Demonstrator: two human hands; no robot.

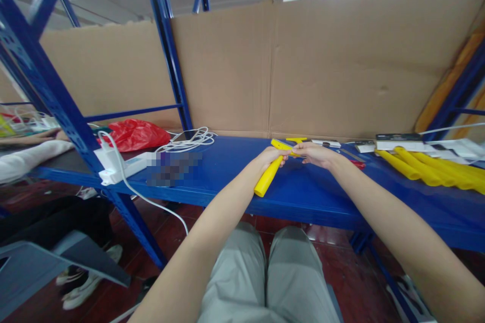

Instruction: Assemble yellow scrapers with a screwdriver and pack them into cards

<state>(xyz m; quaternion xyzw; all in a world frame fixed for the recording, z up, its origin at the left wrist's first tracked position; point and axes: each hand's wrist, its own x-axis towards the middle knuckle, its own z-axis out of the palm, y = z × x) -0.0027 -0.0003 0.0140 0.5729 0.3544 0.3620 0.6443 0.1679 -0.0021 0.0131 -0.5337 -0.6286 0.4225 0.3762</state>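
Grey trousers (pixel 265 282) fill the lower middle of our view, knees tucked toward the blue counter (pixel 231 154), with our bare forearms reaching over them from both sides. At lower left we note a grey chair (pixel 64 262) and, beyond it, a co-worker's white sleeve (pixel 36 159).

Over the counter's front part we have the yellow T-shaped tool (pixel 265 179), tilted, its handle end toward us and its crosspiece pointing away. Our left hand (pixel 272 155) grasps it at the upper handle, fingers closed round it. Our right hand (pixel 312 154) meets the left at the crosspiece, fingers bent and drawn together; we cannot tell whether they grip the tool or something small beside it.

To the right we record a row of yellow handles (pixel 420 167) side by side. To the left, a white power strip (pixel 138 164) with a plug stands near the blue upright, a pixelated patch just beside it.

Farther back, just beyond our hands, lies a second yellow piece (pixel 296 140); a small red object (pixel 358 164) sits right of the right hand. Dark-and-white boxes (pixel 399 141), coiled white cable (pixel 197 140) and a red plastic bag (pixel 136 135) line the rear, before tall cardboard (pixel 341 60).
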